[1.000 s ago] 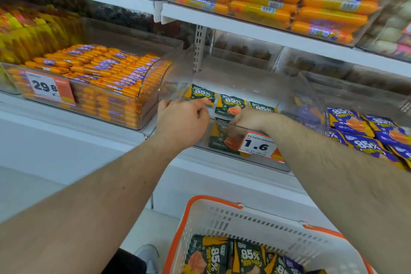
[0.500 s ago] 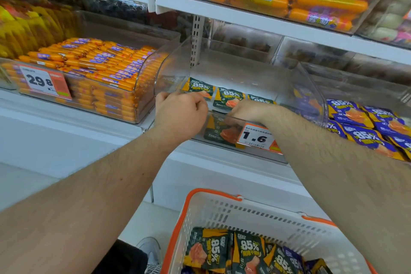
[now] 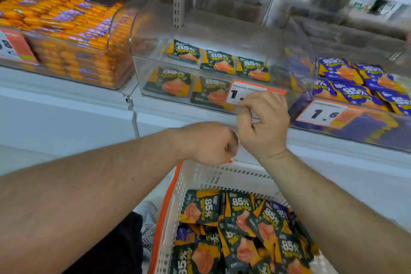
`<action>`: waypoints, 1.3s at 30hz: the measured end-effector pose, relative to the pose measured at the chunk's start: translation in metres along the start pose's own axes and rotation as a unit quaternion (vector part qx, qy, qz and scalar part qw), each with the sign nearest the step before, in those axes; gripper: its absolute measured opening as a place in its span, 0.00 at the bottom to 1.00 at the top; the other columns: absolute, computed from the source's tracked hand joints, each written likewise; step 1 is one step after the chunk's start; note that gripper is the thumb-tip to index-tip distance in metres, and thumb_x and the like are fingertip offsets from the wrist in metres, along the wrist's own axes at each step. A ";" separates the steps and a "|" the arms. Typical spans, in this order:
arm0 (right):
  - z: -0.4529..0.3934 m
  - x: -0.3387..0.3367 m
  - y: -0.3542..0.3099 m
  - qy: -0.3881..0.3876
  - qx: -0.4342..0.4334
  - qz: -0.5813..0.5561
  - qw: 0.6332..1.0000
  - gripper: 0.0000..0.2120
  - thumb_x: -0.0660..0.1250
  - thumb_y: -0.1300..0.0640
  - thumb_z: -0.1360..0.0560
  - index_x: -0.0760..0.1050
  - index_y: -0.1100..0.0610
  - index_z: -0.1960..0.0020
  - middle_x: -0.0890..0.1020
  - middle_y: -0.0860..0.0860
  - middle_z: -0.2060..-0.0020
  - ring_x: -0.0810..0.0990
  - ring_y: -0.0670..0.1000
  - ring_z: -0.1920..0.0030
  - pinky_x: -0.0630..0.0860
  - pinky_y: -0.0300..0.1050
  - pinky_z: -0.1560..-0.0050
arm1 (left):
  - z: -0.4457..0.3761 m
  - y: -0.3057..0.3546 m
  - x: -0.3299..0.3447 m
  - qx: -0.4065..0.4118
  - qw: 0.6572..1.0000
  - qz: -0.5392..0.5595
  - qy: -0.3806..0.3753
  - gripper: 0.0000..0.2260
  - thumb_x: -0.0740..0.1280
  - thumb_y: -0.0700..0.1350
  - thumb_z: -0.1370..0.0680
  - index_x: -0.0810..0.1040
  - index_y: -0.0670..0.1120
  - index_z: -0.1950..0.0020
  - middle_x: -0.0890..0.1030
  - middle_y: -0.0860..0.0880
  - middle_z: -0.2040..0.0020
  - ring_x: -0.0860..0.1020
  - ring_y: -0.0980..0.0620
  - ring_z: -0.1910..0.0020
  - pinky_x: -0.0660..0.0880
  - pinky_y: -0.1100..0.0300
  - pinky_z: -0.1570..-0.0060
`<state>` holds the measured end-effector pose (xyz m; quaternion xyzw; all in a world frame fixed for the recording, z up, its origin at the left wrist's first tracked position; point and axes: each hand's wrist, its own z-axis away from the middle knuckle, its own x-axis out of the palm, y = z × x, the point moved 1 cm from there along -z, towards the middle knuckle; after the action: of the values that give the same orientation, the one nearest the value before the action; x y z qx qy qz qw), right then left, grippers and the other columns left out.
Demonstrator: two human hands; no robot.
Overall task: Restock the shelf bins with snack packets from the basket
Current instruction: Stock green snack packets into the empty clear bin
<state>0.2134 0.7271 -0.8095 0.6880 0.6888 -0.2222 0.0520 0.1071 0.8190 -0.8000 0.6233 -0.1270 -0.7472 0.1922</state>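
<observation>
A clear shelf bin [image 3: 222, 35] holds several dark green-and-orange "85%" snack packets [image 3: 217, 64] along its front. More of the same packets [image 3: 242, 213] fill the white, orange-rimmed basket [image 3: 224, 174] below. My left hand [image 3: 206, 142] is curled into a fist above the basket's far rim and holds nothing. Beside it, my right hand [image 3: 264, 124] hovers in front of the bin's price tag [image 3: 241, 92], fingers loosely curled and empty. Both hands are outside the bin.
A bin of orange sausage sticks [image 3: 66, 29] stands to the left. To the right, another bin holds purple "85%" packets [image 3: 347, 89]. The white shelf edge [image 3: 66, 98] runs across the middle. A shoe [image 3: 148, 213] shows beside the basket.
Both hands have pulled back out of the clear bin and dropped toward the basket. The view has tilted down, showing more of the basket.
</observation>
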 end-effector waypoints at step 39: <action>0.090 -0.038 0.028 -0.520 0.401 -0.123 0.744 0.12 0.64 0.68 0.23 0.72 0.51 0.54 0.75 0.47 0.67 0.73 0.44 0.69 0.71 0.39 0.64 | -0.002 -0.031 -0.009 -0.154 0.971 -0.074 -0.167 0.21 0.63 0.54 0.20 0.72 0.48 0.29 0.75 0.50 0.33 0.74 0.50 0.38 0.71 0.56 0.38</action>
<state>0.2214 0.6564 -0.8822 0.3326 0.4807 -0.8059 0.0940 0.1062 0.8504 -0.8059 0.4604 0.0057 -0.8634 0.2065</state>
